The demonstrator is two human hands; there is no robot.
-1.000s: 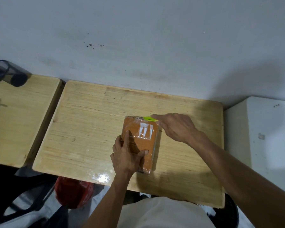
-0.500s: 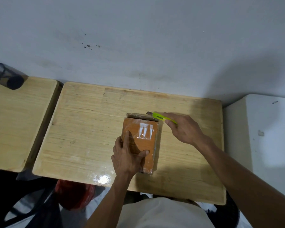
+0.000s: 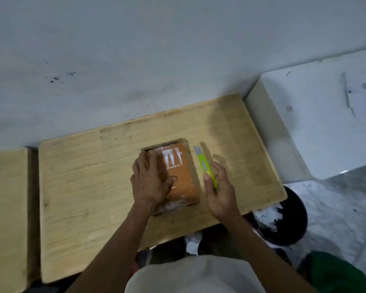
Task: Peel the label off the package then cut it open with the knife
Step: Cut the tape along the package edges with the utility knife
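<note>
An orange-brown package (image 3: 183, 180) wrapped in clear tape lies on the wooden table (image 3: 93, 176). White label scraps (image 3: 172, 158) remain on its far part. My left hand (image 3: 150, 182) lies flat on the package's left half and presses it down. A yellow-green utility knife (image 3: 204, 163) runs along the package's right side, with its blade pointing away from me. My right hand (image 3: 220, 193) holds the knife's rear end loosely between thumb and fingers, just right of the package.
A second wooden table (image 3: 6, 208) adjoins on the left. A white cabinet (image 3: 325, 123) stands to the right. A black bin (image 3: 287, 220) with white scraps sits on the floor under the table's right corner. A grey wall backs the table.
My right hand has brought the knife from the package's far edge down along its right side, toward me. My left hand stays on the package. The view has tilted.
</note>
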